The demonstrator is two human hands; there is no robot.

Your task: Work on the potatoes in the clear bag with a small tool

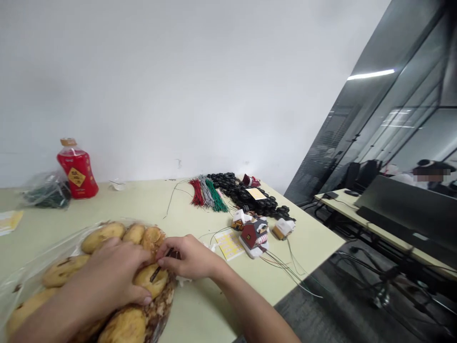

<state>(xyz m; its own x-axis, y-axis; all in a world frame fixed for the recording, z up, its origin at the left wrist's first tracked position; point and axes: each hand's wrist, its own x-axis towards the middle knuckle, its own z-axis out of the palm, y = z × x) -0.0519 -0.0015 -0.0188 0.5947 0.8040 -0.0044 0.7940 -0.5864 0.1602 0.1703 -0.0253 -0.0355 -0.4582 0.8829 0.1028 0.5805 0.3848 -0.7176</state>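
Observation:
My left hand (117, 271) reaches over several potatoes in a clear plastic bag (30, 259). Its thumb and fingers are closed around one yellow potato (152, 282) at the bag's right side. In a pinch, my right hand (189, 257) holds a thin dark stick-like tool (155, 273), whose lower end lies against that potato. What kind of tool it is cannot be made out. Other potatoes (103, 236) show behind and below my left hand, one (123, 326) near the bottom edge. Brown peel-like scraps (160, 305) lie along the bag's right side.
A red bottle (77, 174) stands by the wall, beside a plastic bag with dark green contents (50, 193). Toward the right lie red, silver and green wire ties (207, 193), black round pieces (246, 195) and small model houses (254, 236). A person (428, 176) sits beyond at another desk.

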